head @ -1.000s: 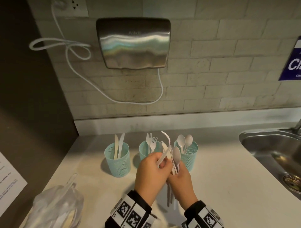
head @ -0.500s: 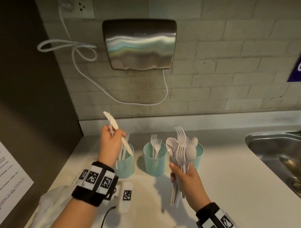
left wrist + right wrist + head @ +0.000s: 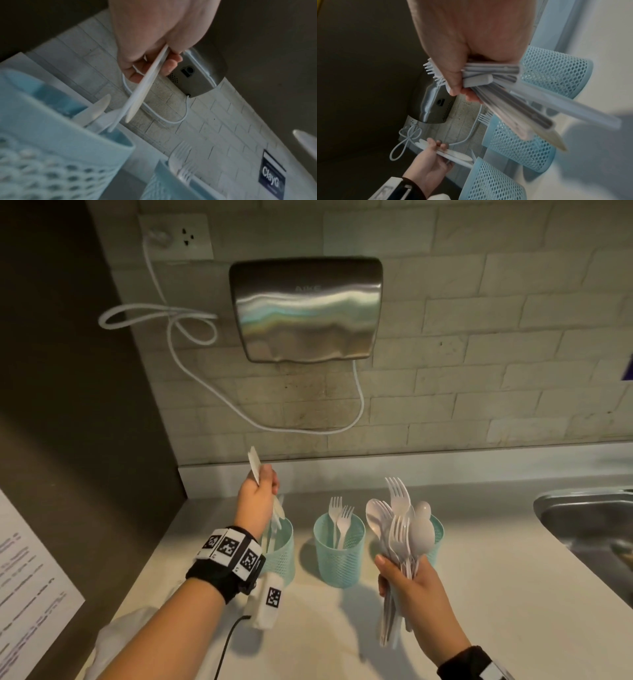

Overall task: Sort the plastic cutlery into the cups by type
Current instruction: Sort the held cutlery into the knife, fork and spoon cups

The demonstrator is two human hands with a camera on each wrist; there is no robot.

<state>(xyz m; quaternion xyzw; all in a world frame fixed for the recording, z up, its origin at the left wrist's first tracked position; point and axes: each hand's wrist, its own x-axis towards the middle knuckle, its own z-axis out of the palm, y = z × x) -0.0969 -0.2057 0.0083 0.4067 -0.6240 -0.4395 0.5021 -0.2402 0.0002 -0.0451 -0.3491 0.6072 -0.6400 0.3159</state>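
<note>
My right hand [image 3: 416,587] is nearest me, fingers wrapped round a bundle of white plastic forks and spoons [image 3: 402,537], heads up, handles sticking out below my fist above the counter [image 3: 496,594]. A little further out, my left hand [image 3: 255,501] pinches a white plastic knife [image 3: 255,465] between thumb and fingers; the knife slants down, its lower end over the mouth of the left cup [image 3: 282,556], where two other knives already stand. The middle cup [image 3: 339,556], just beside it, holds two forks [image 3: 339,520] upright. The right cup [image 3: 436,537] sits mostly hidden behind my bundle; one spoon bowl shows at its rim. All three are pale teal with perforated walls, lined up near the backsplash. A steel sink [image 3: 589,529] lies off to the right. Above, on the tiled wall, hangs a metal hand dryer [image 3: 305,309], its white cord [image 3: 164,320] looping to a socket [image 3: 174,236].
</note>
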